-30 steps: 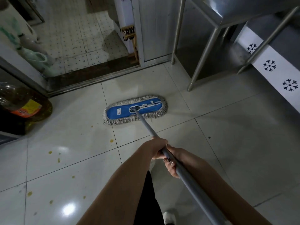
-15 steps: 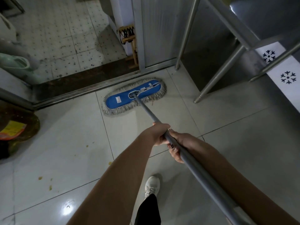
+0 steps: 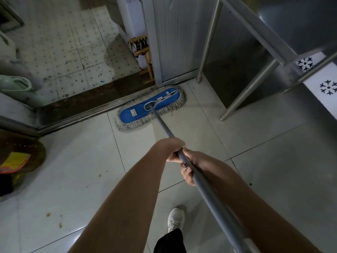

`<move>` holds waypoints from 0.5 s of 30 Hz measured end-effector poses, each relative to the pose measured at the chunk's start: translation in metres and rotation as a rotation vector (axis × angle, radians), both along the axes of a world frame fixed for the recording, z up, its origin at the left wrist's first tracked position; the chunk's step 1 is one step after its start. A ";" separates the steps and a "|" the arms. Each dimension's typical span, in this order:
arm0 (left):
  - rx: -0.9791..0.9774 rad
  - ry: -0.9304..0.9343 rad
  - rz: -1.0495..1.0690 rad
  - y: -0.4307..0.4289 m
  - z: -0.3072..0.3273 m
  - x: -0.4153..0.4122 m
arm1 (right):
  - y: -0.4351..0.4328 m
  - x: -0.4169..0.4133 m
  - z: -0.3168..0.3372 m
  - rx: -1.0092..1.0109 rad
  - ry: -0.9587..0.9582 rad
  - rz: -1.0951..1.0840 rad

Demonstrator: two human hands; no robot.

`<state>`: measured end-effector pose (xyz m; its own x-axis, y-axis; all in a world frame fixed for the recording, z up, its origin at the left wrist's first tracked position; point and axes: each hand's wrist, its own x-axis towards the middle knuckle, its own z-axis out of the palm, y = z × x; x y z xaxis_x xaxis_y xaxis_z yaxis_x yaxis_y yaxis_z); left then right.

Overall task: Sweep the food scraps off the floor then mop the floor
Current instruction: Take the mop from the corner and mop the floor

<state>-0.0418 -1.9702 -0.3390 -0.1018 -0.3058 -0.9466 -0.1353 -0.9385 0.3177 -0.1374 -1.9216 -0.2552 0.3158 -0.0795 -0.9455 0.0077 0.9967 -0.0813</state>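
A flat mop with a blue head (image 3: 138, 112) and grey fringe lies on the pale floor tiles, pressed against the metal door threshold (image 3: 76, 116). Its grey handle (image 3: 206, 189) runs back toward me. My left hand (image 3: 172, 148) grips the handle from above. Just behind it, my right hand (image 3: 191, 167) grips the same handle from the right side. A few small yellow food scraps (image 3: 54, 219) dot the tiles at lower left.
A steel table's legs (image 3: 248, 92) stand at the right, near the mop head. A large oil bottle with a yellow label (image 3: 18, 161) sits at the left edge. Beyond the threshold lie speckled tiles and a green watering can (image 3: 16, 84). My white shoe (image 3: 175, 220) is below.
The mop head has slid forward across the tiles up to the door threshold. I have stepped forward with it, so the oil bottle and scraps have shifted down and left.
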 end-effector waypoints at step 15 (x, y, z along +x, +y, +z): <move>-0.009 -0.028 -0.052 0.140 0.023 0.007 | 0.142 -0.001 0.010 -0.122 -0.118 -0.008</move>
<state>-0.0352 -1.8300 -0.3157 -0.0914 -0.3089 -0.9467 -0.1924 -0.9273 0.3211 -0.1385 -1.7799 -0.2448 0.4228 -0.1947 -0.8851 0.0323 0.9793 -0.2000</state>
